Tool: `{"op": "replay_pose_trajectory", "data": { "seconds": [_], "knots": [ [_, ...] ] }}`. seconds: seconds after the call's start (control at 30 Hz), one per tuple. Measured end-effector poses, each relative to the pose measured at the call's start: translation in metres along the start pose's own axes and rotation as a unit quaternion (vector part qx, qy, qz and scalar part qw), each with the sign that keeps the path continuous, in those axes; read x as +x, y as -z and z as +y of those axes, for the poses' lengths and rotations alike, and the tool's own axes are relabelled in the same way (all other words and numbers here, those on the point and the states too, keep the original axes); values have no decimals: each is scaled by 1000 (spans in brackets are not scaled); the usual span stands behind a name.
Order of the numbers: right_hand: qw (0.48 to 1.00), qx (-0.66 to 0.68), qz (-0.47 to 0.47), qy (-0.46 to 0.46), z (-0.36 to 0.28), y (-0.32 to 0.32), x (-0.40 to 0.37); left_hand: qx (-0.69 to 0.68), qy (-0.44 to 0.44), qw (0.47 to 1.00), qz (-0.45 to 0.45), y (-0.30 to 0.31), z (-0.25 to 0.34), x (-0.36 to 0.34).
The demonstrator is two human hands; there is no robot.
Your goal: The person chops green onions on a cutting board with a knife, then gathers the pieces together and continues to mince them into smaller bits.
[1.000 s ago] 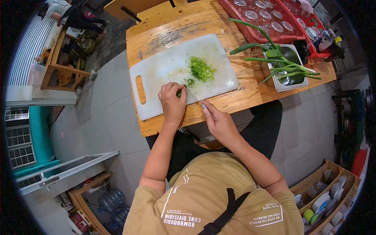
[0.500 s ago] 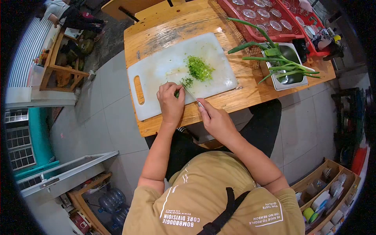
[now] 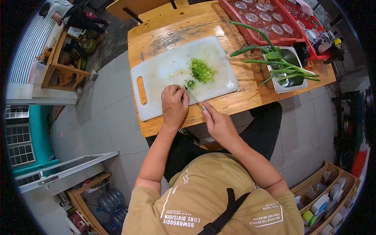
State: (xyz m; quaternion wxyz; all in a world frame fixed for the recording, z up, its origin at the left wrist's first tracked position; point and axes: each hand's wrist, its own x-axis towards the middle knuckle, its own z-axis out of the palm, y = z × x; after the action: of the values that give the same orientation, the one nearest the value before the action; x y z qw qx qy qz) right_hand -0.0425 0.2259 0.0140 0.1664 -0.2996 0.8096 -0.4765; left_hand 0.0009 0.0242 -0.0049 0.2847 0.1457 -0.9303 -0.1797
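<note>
My left hand (image 3: 174, 105) is closed at the near edge of a white cutting board (image 3: 156, 72), its curled fingers pressing down green onion that they mostly hide. Gripped in my right hand (image 3: 220, 122) is a knife (image 3: 193, 96), its blade slanting up and left to beside my left fingertips. Just past the blade tip sits a small heap of cut green bits (image 3: 190, 84). A larger pile of chopped green onion (image 3: 202, 71) lies farther back on the board.
Long green onions (image 3: 288, 66) lie across a steel container (image 3: 291, 83) at the right of the wooden table (image 3: 164, 35). Behind it, a red crate (image 3: 270, 41) holds several upturned glasses. Another person (image 3: 72, 17) stands at the far left.
My left hand sits slightly farther right and lower in view, as does the board. The knife blade stays beside my left fingers. The green under my left hand shows less.
</note>
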Motion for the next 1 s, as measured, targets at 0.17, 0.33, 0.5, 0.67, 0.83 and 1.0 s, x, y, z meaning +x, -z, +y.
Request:
{"op": "replay_pose_trajectory", "data": {
  "seconds": [0.17,0.33,0.5,0.67,0.83,1.0],
  "knots": [
    [1000,24,-1,-14,-2,-1,-1,15,-18,1000,10,0,1,0],
    [999,-35,-16,-9,-6,-3,10,5,0,1000,17,-3,-2,-3],
    [996,-82,-7,15,-5,-5,5,16,14,1000,12,-1,-4,-1],
    [998,-58,7,6,-3,-1,8,-20,53,998,13,-4,-7,-3],
    [1000,20,10,-18,-4,3,7,-24,64,998,12,-5,-10,-3],
    [998,60,14,-28,-7,8,2,-30,53,998,13,-11,-9,2]
  ]
}}
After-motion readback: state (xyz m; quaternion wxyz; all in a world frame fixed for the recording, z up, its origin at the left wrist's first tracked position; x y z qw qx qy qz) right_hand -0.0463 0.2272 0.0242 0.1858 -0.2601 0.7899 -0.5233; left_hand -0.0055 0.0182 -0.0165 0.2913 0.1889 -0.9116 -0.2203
